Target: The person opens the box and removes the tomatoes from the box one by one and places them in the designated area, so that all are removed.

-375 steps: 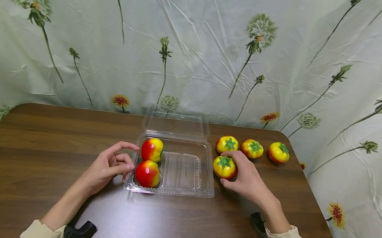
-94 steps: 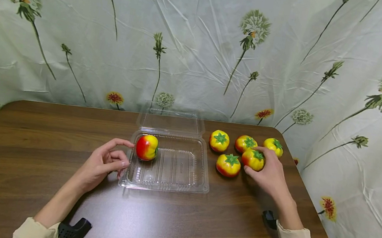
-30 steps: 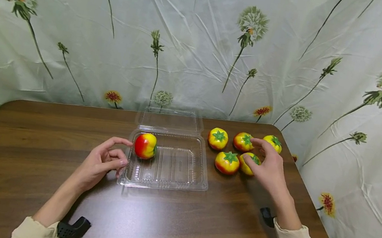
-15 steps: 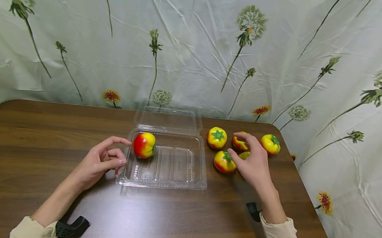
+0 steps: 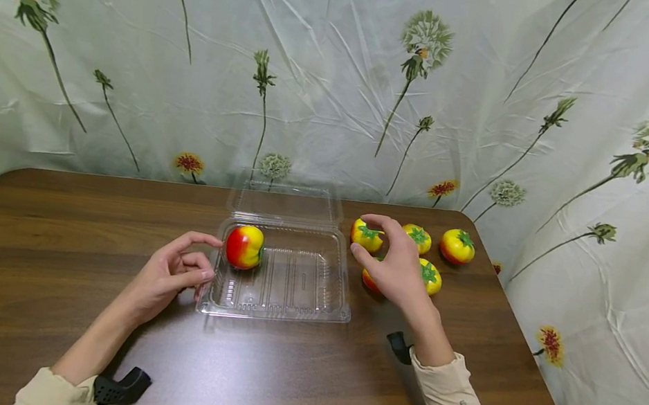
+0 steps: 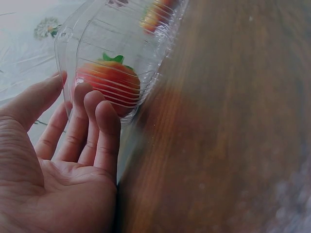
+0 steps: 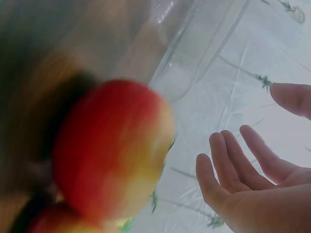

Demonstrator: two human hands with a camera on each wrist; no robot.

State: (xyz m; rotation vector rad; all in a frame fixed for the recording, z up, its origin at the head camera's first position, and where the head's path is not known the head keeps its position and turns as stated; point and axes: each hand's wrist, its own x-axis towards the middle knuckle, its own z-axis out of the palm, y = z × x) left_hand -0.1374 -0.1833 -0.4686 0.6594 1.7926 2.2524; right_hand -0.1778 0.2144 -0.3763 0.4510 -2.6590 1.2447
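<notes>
My left hand (image 5: 172, 274) holds the left rim of an open clear plastic clamshell box (image 5: 276, 316). In the left wrist view its thumb and fingers (image 6: 108, 126) meet at that rim. One glossy red-and-yellow toy persimmon (image 5: 244, 246) lies on its side in the box's back left corner, its green leaf pointing right. My right hand (image 5: 394, 262), empty with fingers spread from the thumb, hovers over the group right of the box. It partly covers the back left persimmon (image 5: 366, 235) and mostly hides the front left one (image 5: 371, 282). A large persimmon (image 7: 112, 150) fills the right wrist view, apart from the fingers.
Three more persimmons stand leaf-up on the wooden table (image 5: 272, 384): a front right one (image 5: 429, 276), a back middle one (image 5: 417, 238) and a far right one (image 5: 457, 246). The box's lid (image 5: 287, 202) leans back against a flowered curtain (image 5: 330, 77).
One of two persimmons left the box and now stands with the group. My right hand released it at the front right and moved left over the others. The left hand stays at the rim.
</notes>
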